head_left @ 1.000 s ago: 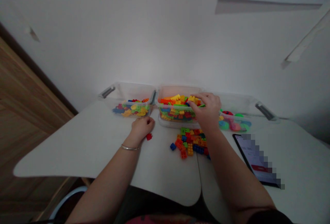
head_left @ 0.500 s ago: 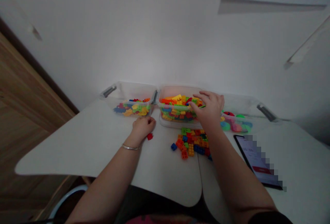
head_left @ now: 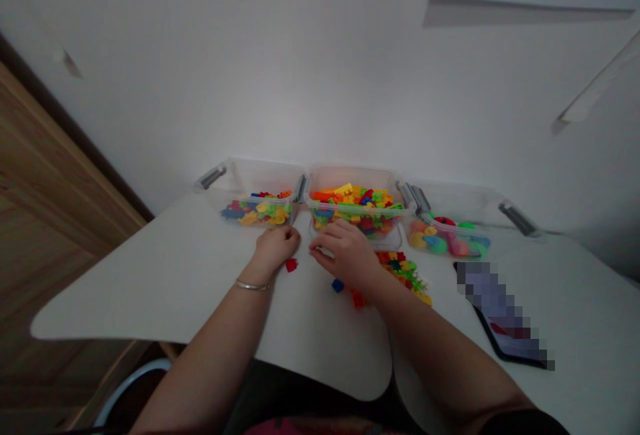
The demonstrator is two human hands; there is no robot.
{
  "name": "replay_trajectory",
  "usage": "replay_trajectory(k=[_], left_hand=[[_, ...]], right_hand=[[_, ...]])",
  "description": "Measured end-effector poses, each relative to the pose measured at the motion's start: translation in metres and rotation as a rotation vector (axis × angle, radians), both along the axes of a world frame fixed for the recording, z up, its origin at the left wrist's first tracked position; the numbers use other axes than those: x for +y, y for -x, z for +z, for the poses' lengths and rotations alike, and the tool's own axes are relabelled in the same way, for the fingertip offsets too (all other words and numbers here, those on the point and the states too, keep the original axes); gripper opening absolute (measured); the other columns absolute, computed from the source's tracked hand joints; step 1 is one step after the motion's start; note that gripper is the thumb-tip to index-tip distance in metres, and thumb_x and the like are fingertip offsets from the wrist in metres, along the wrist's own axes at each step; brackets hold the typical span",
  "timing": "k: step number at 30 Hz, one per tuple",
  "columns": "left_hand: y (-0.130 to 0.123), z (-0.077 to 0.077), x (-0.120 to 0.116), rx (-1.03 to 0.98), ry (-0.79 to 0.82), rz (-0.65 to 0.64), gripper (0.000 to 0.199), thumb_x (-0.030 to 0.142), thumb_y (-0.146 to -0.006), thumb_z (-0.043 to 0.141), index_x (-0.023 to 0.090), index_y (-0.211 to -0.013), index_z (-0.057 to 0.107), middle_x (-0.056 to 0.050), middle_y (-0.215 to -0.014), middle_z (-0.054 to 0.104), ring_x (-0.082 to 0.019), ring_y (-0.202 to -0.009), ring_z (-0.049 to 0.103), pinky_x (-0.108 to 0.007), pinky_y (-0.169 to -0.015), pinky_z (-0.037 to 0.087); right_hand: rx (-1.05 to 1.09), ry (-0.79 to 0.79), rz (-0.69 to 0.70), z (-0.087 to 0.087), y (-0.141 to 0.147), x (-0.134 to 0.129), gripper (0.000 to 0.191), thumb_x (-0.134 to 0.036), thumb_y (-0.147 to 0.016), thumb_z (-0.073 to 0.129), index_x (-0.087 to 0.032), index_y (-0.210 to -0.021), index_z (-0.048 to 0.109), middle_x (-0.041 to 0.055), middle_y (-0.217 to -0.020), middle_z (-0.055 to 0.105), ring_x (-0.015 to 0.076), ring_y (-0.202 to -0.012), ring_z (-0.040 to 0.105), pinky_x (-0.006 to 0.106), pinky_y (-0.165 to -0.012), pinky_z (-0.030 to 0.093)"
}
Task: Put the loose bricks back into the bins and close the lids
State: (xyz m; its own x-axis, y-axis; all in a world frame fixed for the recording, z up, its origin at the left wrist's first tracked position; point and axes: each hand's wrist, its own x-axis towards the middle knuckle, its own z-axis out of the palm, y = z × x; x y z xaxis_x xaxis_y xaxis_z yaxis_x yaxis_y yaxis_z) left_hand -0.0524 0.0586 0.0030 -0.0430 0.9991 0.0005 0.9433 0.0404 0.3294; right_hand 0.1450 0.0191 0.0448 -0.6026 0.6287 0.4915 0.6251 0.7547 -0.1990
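Observation:
My left hand [head_left: 277, 246] rests curled on the white table [head_left: 150, 288], with nothing showing in it. A small red brick [head_left: 291, 265] lies just to its right. My right hand [head_left: 345, 253] is curled over the loose pile of plastic bricks [head_left: 400, 268], just in front of the middle clear box [head_left: 355, 209], and hides part of the pile. Its fingers hide whatever they may hold. Below it lie a blue brick [head_left: 338, 285] and an orange-red brick [head_left: 358, 299].
A clear box of small bricks [head_left: 255, 207] stands at the left, and another of rounded coloured pieces [head_left: 445, 236] at the right. All three have grey clasps. A phone [head_left: 505, 328] with a blurred screen lies at the right, and a wall rises behind.
My right hand has moved left and down from the middle box to the loose pile. The pile now spreads further right. My left hand has not moved.

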Motion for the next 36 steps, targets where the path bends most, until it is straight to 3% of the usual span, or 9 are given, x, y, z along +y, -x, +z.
replay_trajectory(k=[2, 6, 12, 15, 22, 31, 36], left_hand=[[-0.001, 0.001, -0.001, 0.01, -0.008, 0.003, 0.033, 0.035, -0.092, 0.045, 0.023, -0.099, 0.074, -0.009, -0.108, 0.076, -0.026, -0.105, 0.067, -0.032, -0.085, 0.049], [-0.002, 0.002, -0.002, 0.021, -0.012, 0.005, 0.033, 0.036, -0.092, 0.044, 0.023, -0.1, 0.074, -0.008, -0.107, 0.076, -0.024, -0.102, 0.067, -0.03, -0.083, 0.048], [-0.003, 0.002, -0.003, 0.033, -0.011, 0.003, 0.033, 0.035, -0.092, 0.044, 0.024, -0.1, 0.074, -0.007, -0.107, 0.076, -0.023, -0.102, 0.068, -0.029, -0.084, 0.048], [-0.002, 0.0, -0.002, 0.042, -0.011, 0.019, 0.034, 0.038, -0.092, 0.044, 0.024, -0.1, 0.074, -0.006, -0.107, 0.076, -0.023, -0.102, 0.068, -0.029, -0.083, 0.048], [-0.003, 0.0, -0.001, 0.016, -0.009, 0.027, 0.036, 0.041, -0.092, 0.043, 0.026, -0.102, 0.075, -0.007, -0.107, 0.076, -0.026, -0.102, 0.067, -0.032, -0.084, 0.048], [-0.002, -0.002, 0.0, 0.004, -0.005, 0.026, 0.034, 0.04, -0.092, 0.045, 0.025, -0.102, 0.074, -0.007, -0.109, 0.075, -0.025, -0.104, 0.067, -0.032, -0.085, 0.048], [-0.001, -0.003, 0.001, 0.018, -0.012, 0.022, 0.037, 0.042, -0.092, 0.043, 0.025, -0.103, 0.074, -0.007, -0.108, 0.076, -0.026, -0.102, 0.067, -0.033, -0.083, 0.048]], right_hand=[[-0.102, 0.08, 0.06, -0.013, 0.01, 0.0, 0.017, -0.03, -0.09, 0.067, -0.021, -0.101, 0.074, 0.0082, -0.102, 0.073, 0.0231, -0.102, 0.059, 0.037, -0.093, 0.045], [-0.218, 0.116, 0.124, -0.035, 0.022, -0.005, 0.038, -0.03, -0.086, 0.07, -0.02, -0.123, 0.066, 0.0084, -0.128, 0.068, 0.0262, -0.116, 0.056, 0.042, -0.099, 0.044], [-0.278, 0.136, 0.138, -0.047, 0.024, -0.009, 0.044, -0.028, -0.088, 0.067, -0.02, -0.131, 0.062, 0.0072, -0.139, 0.062, 0.0278, -0.129, 0.049, 0.044, -0.103, 0.043], [-0.273, 0.121, 0.152, -0.045, 0.023, -0.007, 0.037, -0.026, -0.087, 0.069, -0.02, -0.123, 0.065, 0.0067, -0.134, 0.065, 0.0262, -0.127, 0.051, 0.042, -0.101, 0.044], [-0.358, 0.109, 0.094, -0.035, 0.025, -0.007, 0.012, -0.025, -0.092, 0.062, -0.017, -0.096, 0.071, 0.0081, -0.1, 0.075, 0.0235, -0.1, 0.059, 0.035, -0.084, 0.046], [-0.507, 0.204, 0.071, -0.007, 0.014, -0.015, 0.014, -0.02, -0.086, 0.064, -0.019, -0.099, 0.071, 0.0082, -0.095, 0.075, 0.0223, -0.091, 0.064, 0.03, -0.072, 0.044], [-0.495, 0.223, 0.1, 0.001, 0.006, -0.012, 0.018, -0.022, -0.085, 0.067, -0.021, -0.101, 0.073, 0.0072, -0.094, 0.075, 0.0222, -0.093, 0.064, 0.03, -0.074, 0.045]])
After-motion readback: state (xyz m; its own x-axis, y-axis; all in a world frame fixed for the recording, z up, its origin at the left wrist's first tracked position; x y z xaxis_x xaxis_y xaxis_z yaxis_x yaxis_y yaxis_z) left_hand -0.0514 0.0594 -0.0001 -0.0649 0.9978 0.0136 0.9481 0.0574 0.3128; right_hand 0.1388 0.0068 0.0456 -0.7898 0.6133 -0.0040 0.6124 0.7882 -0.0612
